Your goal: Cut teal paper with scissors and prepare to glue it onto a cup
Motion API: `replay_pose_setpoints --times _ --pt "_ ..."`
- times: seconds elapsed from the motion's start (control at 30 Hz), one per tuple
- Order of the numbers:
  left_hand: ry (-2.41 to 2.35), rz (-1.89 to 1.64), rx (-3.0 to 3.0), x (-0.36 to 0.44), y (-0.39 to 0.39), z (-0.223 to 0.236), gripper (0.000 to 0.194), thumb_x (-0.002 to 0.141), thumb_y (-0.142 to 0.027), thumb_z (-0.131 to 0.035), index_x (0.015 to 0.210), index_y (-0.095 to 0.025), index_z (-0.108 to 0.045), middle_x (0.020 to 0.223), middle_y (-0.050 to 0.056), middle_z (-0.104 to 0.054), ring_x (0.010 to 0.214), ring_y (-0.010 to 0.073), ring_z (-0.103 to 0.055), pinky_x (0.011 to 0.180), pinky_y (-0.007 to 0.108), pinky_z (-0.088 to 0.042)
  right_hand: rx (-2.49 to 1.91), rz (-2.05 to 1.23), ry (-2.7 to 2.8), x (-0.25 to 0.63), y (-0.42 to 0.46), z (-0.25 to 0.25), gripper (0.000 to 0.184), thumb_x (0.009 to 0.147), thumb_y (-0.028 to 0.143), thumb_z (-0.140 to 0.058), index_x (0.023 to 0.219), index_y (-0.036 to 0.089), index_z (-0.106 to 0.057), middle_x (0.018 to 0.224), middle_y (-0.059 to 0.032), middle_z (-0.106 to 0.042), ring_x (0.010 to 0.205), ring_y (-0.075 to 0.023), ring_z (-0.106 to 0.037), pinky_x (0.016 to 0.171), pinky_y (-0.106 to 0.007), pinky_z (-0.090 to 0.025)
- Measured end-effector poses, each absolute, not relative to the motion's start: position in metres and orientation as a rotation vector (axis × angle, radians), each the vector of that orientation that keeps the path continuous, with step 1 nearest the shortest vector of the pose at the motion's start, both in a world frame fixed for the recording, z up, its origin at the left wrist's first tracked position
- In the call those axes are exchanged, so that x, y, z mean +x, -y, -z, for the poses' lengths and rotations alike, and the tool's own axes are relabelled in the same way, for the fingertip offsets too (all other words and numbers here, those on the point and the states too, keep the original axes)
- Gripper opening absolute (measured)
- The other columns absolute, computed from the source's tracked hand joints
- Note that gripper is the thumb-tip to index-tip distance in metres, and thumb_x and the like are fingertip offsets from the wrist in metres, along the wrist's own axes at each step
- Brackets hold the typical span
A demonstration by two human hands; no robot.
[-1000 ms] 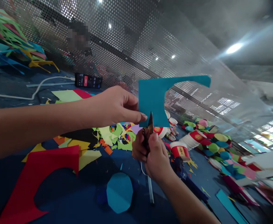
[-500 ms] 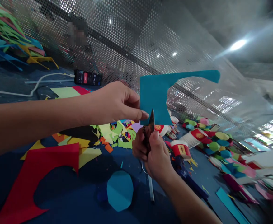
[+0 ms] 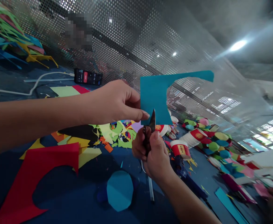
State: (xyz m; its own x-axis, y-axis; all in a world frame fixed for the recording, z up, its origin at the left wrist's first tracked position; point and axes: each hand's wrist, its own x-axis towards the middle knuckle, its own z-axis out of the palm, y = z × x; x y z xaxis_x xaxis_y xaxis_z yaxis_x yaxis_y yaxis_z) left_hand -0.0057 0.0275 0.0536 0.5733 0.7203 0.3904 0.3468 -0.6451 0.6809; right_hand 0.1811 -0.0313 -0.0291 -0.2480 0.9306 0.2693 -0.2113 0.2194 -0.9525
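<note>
1. Teal paper sheet (image 3: pixel 153 96): held up above the table, roughly mid-view. Large curved cut-out on its right side, thin arm running right along the top.
2. Left hand (image 3: pixel 124 104): pinching the sheet at its lower left edge, thumb on the near face.
3. Right hand (image 3: pixel 156 155): closed around the handles of the scissors (image 3: pixel 152 121), tips up. One blade overlaps the sheet's lower edge, just right of the left thumb. Can't tell how far the blades are apart.
4. Blue paper octagon (image 3: pixel 120 190): on the dark blue table (image 3: pixel 80 202), below and left of the right hand. Clear stick (image 3: pixel 151 189) near it, to the right.
5. Red sheet (image 3: pixel 21 174): lower left on the table, big rounded notch facing right.
6. Mixed paper scraps (image 3: pixel 108 133): piled behind and under the line of the left forearm; green, yellow, orange, black.
7. Phone (image 3: pixel 87 76): beyond the left forearm, screen lit, white cable (image 3: pixel 43 75) plugged into its left end.
8. Red-and-white paper cup (image 3: pixel 180 149): right of the right hand, near a stack of cups (image 3: pixel 192 137) lying tilted. Dark blue tool (image 3: pixel 190 180) in front of them, type unclear.
9. Perforated panel (image 3: pixel 127 40): behind everything, blurred person (image 3: pixel 78 30) beyond it.
</note>
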Motion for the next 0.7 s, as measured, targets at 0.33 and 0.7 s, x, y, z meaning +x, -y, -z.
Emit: replay_pose_setpoints --times 0.33,0.7 --pt "-0.905 -0.851 2.225 -0.011 -0.015 -0.059 0.037 0.083 -0.043 -0.069 0.064 -0.012 -0.063 0.053 -0.007 -0.04 0.052 0.003 -0.033 0.057 0.023 -0.02 -0.792 -1.242 1.368 0.179 0.034 0.028 0.05 0.088 0.069 -0.064 0.074 0.022 -0.051 0.053 0.0092 -0.034 0.043 -0.0069 -0.022 0.043 -0.022 -0.02" --pt "-0.764 -0.93 2.282 -0.007 -0.034 -0.048 0.035 0.075 -0.046 -0.069 0.059 -0.016 -0.063 0.049 -0.004 -0.041 0.046 0.0067 -0.033 0.048 0.026 -0.02 -0.784 -1.201 1.368 0.179 0.034 0.032 0.047 0.092 0.063 -0.063 0.072 0.023 -0.051 0.055 0.0084 -0.035 0.045 -0.0079 -0.023 0.045 -0.024 -0.024"
